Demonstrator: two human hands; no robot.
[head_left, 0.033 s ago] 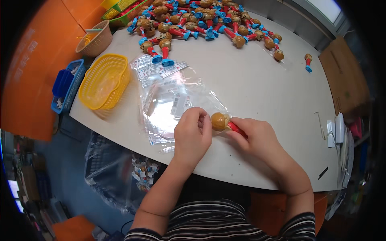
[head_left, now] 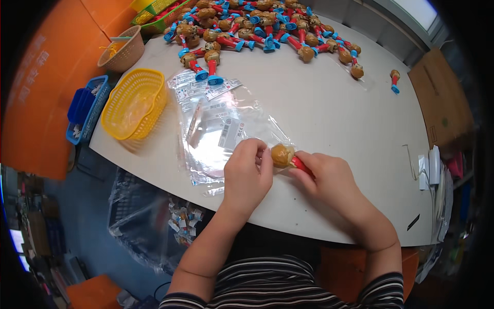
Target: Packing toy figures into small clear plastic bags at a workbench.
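My right hand (head_left: 324,175) is closed around the red body of a small toy figure (head_left: 282,155) with a glossy brown head. The head points left, toward my left hand (head_left: 249,167). My left thumb and fingers are pinched together right beside that head; what they grip, if anything, is hidden. Clear plastic shows around the figure, but its edges are hard to trace. Under and beyond my left hand lies a spread of clear plastic bags (head_left: 211,123) with printed labels. Two more figures (head_left: 212,67) lie at the far end of these bags.
A large heap of similar figures (head_left: 267,26) covers the table's far side; one lone figure (head_left: 395,81) lies far right. At left are a yellow basket (head_left: 123,133), a blue bin (head_left: 105,95) and a tan basket (head_left: 123,59). A cardboard box (head_left: 442,98) stands right. Below left, a plastic-lined crate (head_left: 128,206) holds packed items.
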